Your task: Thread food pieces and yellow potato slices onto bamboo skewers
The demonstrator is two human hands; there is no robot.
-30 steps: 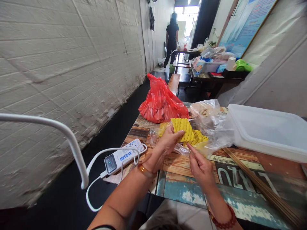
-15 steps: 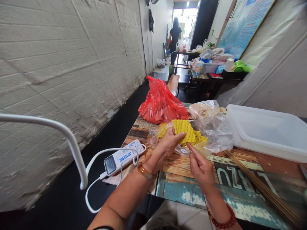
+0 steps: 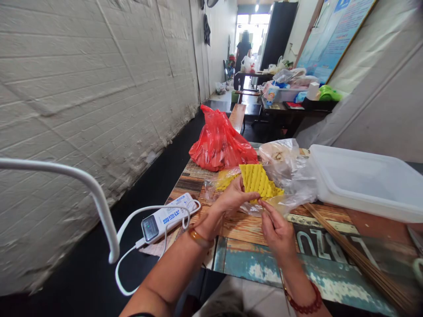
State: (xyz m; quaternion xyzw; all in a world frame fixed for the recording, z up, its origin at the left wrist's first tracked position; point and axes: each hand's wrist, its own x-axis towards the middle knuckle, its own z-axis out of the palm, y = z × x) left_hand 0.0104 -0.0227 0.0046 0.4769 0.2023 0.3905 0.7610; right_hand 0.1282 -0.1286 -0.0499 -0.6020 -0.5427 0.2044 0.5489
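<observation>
My left hand (image 3: 235,193) is closed on a yellow slab (image 3: 256,180) with diagonal ridges, thumb along its lower edge. The slab is held up, tilted, over a clear plastic bag (image 3: 294,180) on the table; more yellow ridged pieces (image 3: 228,177) lie in the plastic behind it. Just below the slab, my right hand (image 3: 277,226) pinches a thin bamboo skewer (image 3: 282,279), whose back end runs out beneath the wrist. The skewer's tip meets the slab's lower edge by my left thumb; whether it is inside cannot be made out.
A bundle of bamboo skewers (image 3: 357,251) lies at right, below a white plastic tub (image 3: 363,207). Behind the slab stand a red bag (image 3: 221,143) and a clear bag of pale food (image 3: 279,152). At left is a cabled power bank (image 3: 170,215). Scissors (image 3: 417,259) show at the right edge.
The view has shifted slightly. My left thumb has moved lower along the slab, and the slab tilts a little differently. My right hand stays at its lower edge. The distant person has shifted slightly.
</observation>
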